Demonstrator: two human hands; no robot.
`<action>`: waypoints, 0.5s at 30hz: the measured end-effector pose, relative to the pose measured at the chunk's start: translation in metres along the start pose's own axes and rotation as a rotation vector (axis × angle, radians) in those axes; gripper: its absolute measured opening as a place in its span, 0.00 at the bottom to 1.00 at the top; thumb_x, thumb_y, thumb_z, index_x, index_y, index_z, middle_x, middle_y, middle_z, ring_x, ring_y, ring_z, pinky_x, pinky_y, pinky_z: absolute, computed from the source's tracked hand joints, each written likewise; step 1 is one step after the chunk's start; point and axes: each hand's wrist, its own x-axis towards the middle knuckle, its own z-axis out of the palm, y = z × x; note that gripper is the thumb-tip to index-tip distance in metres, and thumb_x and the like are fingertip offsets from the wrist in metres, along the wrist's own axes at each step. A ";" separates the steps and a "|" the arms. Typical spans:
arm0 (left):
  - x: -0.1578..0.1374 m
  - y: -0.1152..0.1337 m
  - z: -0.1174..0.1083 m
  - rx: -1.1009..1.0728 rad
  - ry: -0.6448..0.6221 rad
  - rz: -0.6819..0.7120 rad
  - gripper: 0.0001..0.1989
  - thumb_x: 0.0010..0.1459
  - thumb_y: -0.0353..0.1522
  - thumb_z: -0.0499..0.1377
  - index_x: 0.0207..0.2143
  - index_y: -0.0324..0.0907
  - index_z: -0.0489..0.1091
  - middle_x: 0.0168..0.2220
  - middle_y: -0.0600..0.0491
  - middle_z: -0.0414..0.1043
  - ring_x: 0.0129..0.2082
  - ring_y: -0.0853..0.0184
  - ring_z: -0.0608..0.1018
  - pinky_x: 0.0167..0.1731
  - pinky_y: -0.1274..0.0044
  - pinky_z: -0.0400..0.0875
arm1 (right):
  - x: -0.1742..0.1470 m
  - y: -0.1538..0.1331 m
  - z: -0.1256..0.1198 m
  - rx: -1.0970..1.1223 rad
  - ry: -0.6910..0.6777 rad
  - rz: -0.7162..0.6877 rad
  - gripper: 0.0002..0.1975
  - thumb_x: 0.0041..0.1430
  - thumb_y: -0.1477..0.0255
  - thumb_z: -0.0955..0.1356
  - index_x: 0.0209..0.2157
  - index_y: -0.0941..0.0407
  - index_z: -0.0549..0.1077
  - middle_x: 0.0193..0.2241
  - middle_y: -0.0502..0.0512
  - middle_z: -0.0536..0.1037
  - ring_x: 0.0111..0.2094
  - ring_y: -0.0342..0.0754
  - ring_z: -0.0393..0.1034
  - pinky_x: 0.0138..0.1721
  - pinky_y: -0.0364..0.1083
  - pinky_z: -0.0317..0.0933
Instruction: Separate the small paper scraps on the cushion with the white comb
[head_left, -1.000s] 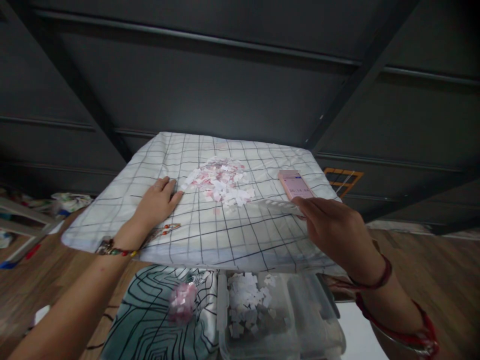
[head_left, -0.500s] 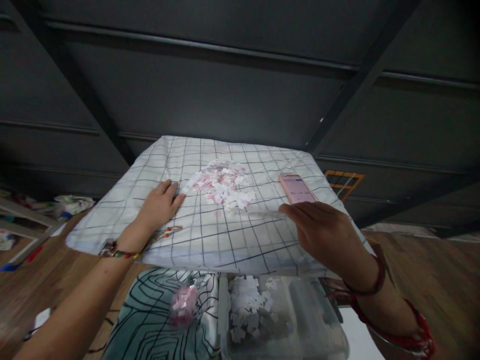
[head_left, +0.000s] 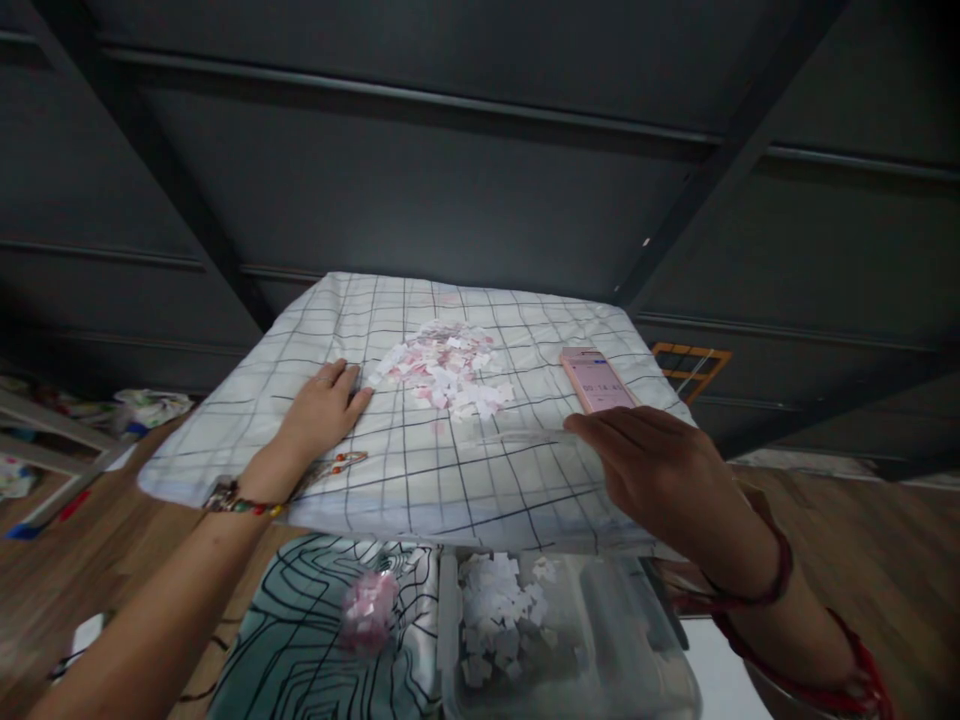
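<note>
My left hand (head_left: 324, 408) lies flat on the checked cloth (head_left: 420, 470), fingers stretched out and thumb apart, left of a pile of small white and pink paper pieces (head_left: 450, 365). It holds nothing. My right hand (head_left: 667, 475) pinches one end of a thin, see-through strip (head_left: 517, 437) between thumb and fingers. The strip points left, low over the cloth, its far end just below the near edge of the pile. It is too faint to tell its exact kind. Beyond my right hand lies a pink phone (head_left: 598, 380) with a running timer, partly covered by the fingers.
Below the table's near edge stands a clear plastic box (head_left: 600, 640) with white paper pieces (head_left: 499, 610). Left of it, a pink bundle (head_left: 369, 612) rests on a green patterned cloth (head_left: 300, 640). An ornament with orange beads (head_left: 341, 463) lies by my left wrist. A dark panel wall (head_left: 450, 190) rises behind.
My right hand has shifted very slightly right and down with the strip. The strip's far end has drawn a little away from the pile. My left hand stays on the cloth.
</note>
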 end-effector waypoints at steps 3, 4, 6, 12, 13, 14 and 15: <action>0.000 0.000 0.000 0.002 -0.003 -0.007 0.26 0.62 0.39 0.42 0.53 0.29 0.61 0.56 0.32 0.60 0.58 0.51 0.63 0.56 0.60 0.58 | 0.002 -0.002 -0.001 0.007 0.018 0.001 0.16 0.52 0.86 0.59 0.36 0.62 0.73 0.28 0.55 0.77 0.27 0.45 0.68 0.30 0.45 0.63; 0.000 0.000 -0.001 0.000 -0.004 -0.010 0.26 0.62 0.39 0.43 0.53 0.28 0.61 0.56 0.31 0.60 0.58 0.51 0.63 0.56 0.60 0.58 | 0.003 -0.004 -0.001 0.011 0.026 -0.002 0.15 0.53 0.86 0.59 0.36 0.61 0.73 0.27 0.55 0.77 0.27 0.45 0.68 0.30 0.45 0.62; 0.000 0.001 -0.001 -0.008 -0.002 -0.008 0.25 0.62 0.39 0.43 0.53 0.29 0.61 0.56 0.32 0.60 0.58 0.51 0.63 0.56 0.59 0.59 | 0.006 -0.006 0.001 0.023 0.027 -0.015 0.16 0.53 0.86 0.58 0.36 0.61 0.73 0.27 0.54 0.77 0.26 0.44 0.67 0.30 0.45 0.62; -0.001 -0.001 0.000 -0.010 0.003 0.007 0.25 0.62 0.39 0.43 0.54 0.33 0.61 0.56 0.36 0.61 0.58 0.52 0.62 0.55 0.59 0.59 | 0.016 -0.009 0.000 0.020 0.013 -0.090 0.19 0.50 0.88 0.57 0.37 0.61 0.73 0.26 0.53 0.75 0.26 0.44 0.64 0.29 0.45 0.59; -0.001 -0.001 0.001 -0.011 0.007 0.007 0.25 0.62 0.39 0.43 0.54 0.33 0.61 0.56 0.36 0.61 0.58 0.52 0.62 0.55 0.59 0.59 | 0.018 -0.009 -0.001 0.015 0.011 -0.110 0.19 0.50 0.88 0.57 0.36 0.61 0.73 0.25 0.53 0.75 0.25 0.44 0.64 0.28 0.45 0.58; -0.001 -0.001 0.001 -0.014 0.011 0.008 0.25 0.62 0.39 0.43 0.53 0.32 0.61 0.56 0.36 0.61 0.58 0.52 0.62 0.55 0.59 0.60 | 0.021 -0.008 -0.002 0.010 0.004 -0.128 0.18 0.51 0.88 0.57 0.35 0.61 0.73 0.25 0.53 0.74 0.25 0.44 0.63 0.27 0.45 0.56; -0.001 -0.001 0.001 -0.018 0.014 0.010 0.25 0.62 0.39 0.43 0.53 0.32 0.61 0.56 0.35 0.61 0.58 0.51 0.63 0.54 0.59 0.60 | 0.025 -0.008 -0.003 0.004 -0.007 -0.147 0.17 0.52 0.88 0.57 0.34 0.60 0.73 0.24 0.52 0.74 0.24 0.44 0.61 0.27 0.45 0.55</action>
